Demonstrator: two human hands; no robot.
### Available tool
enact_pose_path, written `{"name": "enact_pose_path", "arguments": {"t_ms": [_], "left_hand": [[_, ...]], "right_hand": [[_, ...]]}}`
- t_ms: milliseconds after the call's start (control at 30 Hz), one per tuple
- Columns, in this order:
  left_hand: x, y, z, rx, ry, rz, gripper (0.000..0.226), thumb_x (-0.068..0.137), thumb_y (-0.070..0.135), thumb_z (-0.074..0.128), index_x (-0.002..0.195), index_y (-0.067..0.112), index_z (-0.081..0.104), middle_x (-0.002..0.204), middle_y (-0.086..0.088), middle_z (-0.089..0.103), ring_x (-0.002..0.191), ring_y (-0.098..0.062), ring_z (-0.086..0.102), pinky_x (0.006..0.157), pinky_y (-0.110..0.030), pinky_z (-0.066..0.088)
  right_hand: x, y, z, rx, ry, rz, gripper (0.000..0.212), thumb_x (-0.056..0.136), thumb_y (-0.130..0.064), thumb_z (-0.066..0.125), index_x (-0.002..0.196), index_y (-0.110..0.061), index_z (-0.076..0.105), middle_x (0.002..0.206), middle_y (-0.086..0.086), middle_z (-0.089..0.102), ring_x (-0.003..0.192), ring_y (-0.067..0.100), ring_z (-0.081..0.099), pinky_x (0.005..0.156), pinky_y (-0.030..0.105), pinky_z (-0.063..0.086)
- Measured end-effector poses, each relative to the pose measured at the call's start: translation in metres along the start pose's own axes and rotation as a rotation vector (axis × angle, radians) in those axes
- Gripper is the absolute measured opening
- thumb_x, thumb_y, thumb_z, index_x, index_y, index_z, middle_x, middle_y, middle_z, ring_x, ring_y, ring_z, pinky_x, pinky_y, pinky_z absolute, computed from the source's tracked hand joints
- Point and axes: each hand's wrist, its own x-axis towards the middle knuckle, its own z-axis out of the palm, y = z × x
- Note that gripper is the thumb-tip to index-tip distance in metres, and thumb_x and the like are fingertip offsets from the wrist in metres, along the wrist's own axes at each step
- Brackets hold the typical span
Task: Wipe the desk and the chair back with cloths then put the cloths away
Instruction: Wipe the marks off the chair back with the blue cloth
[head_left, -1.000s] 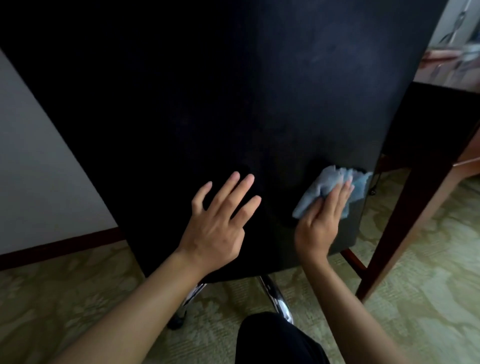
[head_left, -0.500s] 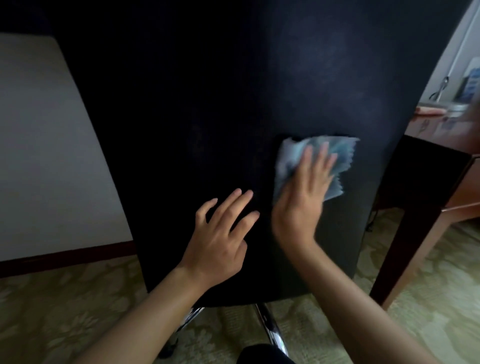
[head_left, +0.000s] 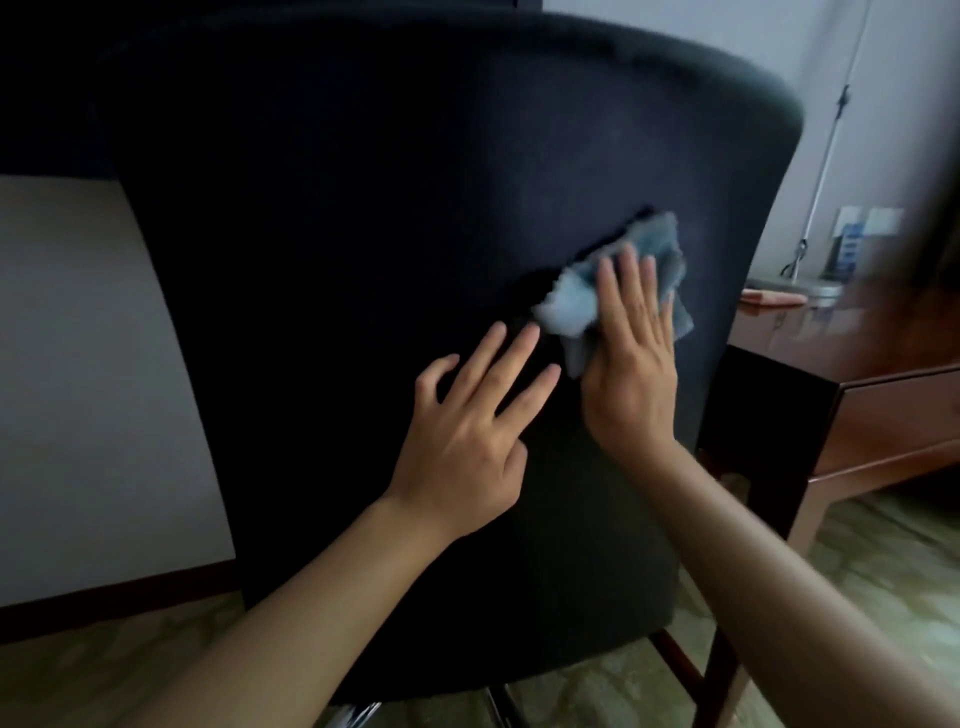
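A dark upholstered chair back (head_left: 363, 218) fills most of the view, facing me. My right hand (head_left: 631, 358) lies flat with straight fingers on a crumpled light blue cloth (head_left: 576, 304), pressing it against the middle right of the chair back. My left hand (head_left: 470, 431) rests flat on the chair back just left of and below the cloth, fingers spread. The brown wooden desk (head_left: 852, 338) stands behind the chair at the right.
On the desk top lie a pink folded item (head_left: 774, 297) and a grey tray (head_left: 800, 283). A thin metal pole (head_left: 826, 156) stands by the wall. A white wall with dark skirting is left. Patterned carpet (head_left: 883, 540) covers the floor.
My right hand has slid the cloth up from the chair back's lower right edge to its middle. My view has risen, and the chair's top edge now shows. The left hand stays flat.
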Motion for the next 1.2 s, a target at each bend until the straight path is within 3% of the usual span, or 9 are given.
{"name": "enact_pose_path", "arguments": {"t_ms": [133,233,367,500,633,733,900,1067,1200], "left_hand": [[0.007,0.0,0.0,0.007,-0.04,-0.014,0.064,0.078,0.013,0.057,0.141,0.02,0.053,0.162,-0.01,0.028,0.151,-0.026,0.023,0.111,-0.049,0.026],[0.004,-0.017,-0.007,0.016,0.0,-0.055,0.063,0.08,0.013,0.059,0.142,0.019,0.05,0.161,-0.01,0.029,0.15,-0.025,0.024,0.113,-0.048,0.025],[0.004,-0.043,-0.02,0.038,0.127,-0.127,0.06,0.081,0.009,0.065,0.14,0.013,0.051,0.159,-0.012,0.033,0.149,-0.025,0.028,0.112,-0.047,0.027],[-0.009,-0.066,-0.028,0.054,0.304,-0.243,0.062,0.08,0.01,0.062,0.14,0.011,0.049,0.157,-0.014,0.035,0.148,-0.027,0.029,0.109,-0.044,0.028],[-0.054,-0.101,-0.021,0.001,0.408,-0.473,0.065,0.079,0.013,0.054,0.142,0.01,0.039,0.156,-0.016,0.035,0.147,-0.028,0.03,0.11,-0.041,0.026],[-0.106,-0.112,-0.009,0.001,0.254,-0.51,0.079,0.073,0.009,0.053,0.149,0.012,0.035,0.162,-0.012,0.024,0.151,-0.025,0.019,0.116,-0.036,0.019],[-0.14,-0.119,-0.006,-0.005,0.2,-0.568,0.075,0.076,0.006,0.055,0.149,0.011,0.038,0.161,-0.014,0.027,0.148,-0.03,0.028,0.112,-0.043,0.031],[-0.159,-0.113,0.006,-0.301,0.25,-0.925,0.076,0.087,0.002,0.057,0.154,0.022,0.028,0.158,0.0,0.032,0.146,-0.016,0.031,0.12,-0.04,0.029],[-0.186,-0.098,0.013,-0.347,0.272,-0.965,0.074,0.088,-0.004,0.057,0.153,0.02,0.032,0.154,0.001,0.037,0.143,-0.014,0.036,0.116,-0.041,0.037]], "right_hand": [[-0.036,0.023,0.003,0.127,0.156,0.539,0.053,0.1,-0.004,0.035,0.152,-0.012,0.025,0.16,0.004,0.019,0.149,0.018,0.011,0.119,0.05,0.016],[-0.005,0.005,0.001,0.178,0.175,0.632,0.058,0.094,-0.012,0.032,0.152,-0.012,0.025,0.161,0.005,0.017,0.15,0.021,0.008,0.12,0.048,0.011],[0.068,-0.038,-0.003,0.229,0.225,0.452,0.063,0.087,-0.011,0.035,0.15,-0.006,0.029,0.16,0.012,0.017,0.149,0.031,0.008,0.12,0.05,0.011],[0.083,-0.094,0.018,0.13,0.204,0.075,0.063,0.087,-0.016,0.045,0.147,0.0,0.035,0.156,0.023,0.024,0.146,0.041,0.015,0.119,0.054,0.011],[-0.002,-0.139,0.07,0.088,-0.107,-0.44,0.046,0.098,-0.018,0.042,0.143,-0.007,0.046,0.153,0.013,0.036,0.145,0.032,0.023,0.12,0.048,0.01],[-0.073,-0.145,0.089,0.004,-0.34,-0.666,0.049,0.095,-0.015,0.052,0.143,-0.009,0.046,0.152,0.009,0.038,0.147,0.026,0.022,0.122,0.044,0.007],[-0.021,-0.163,0.085,0.027,-0.288,-0.642,0.052,0.089,-0.012,0.049,0.141,-0.009,0.049,0.146,0.012,0.047,0.138,0.028,0.039,0.12,0.046,0.013],[0.004,-0.185,0.1,0.017,-0.161,-0.528,0.045,0.098,-0.017,0.046,0.142,-0.008,0.047,0.151,0.011,0.04,0.143,0.029,0.03,0.121,0.049,0.011],[-0.112,-0.164,0.118,0.1,-0.399,-0.639,0.043,0.101,-0.012,0.035,0.141,-0.004,0.048,0.149,0.013,0.042,0.143,0.029,0.03,0.12,0.048,0.014]]}}
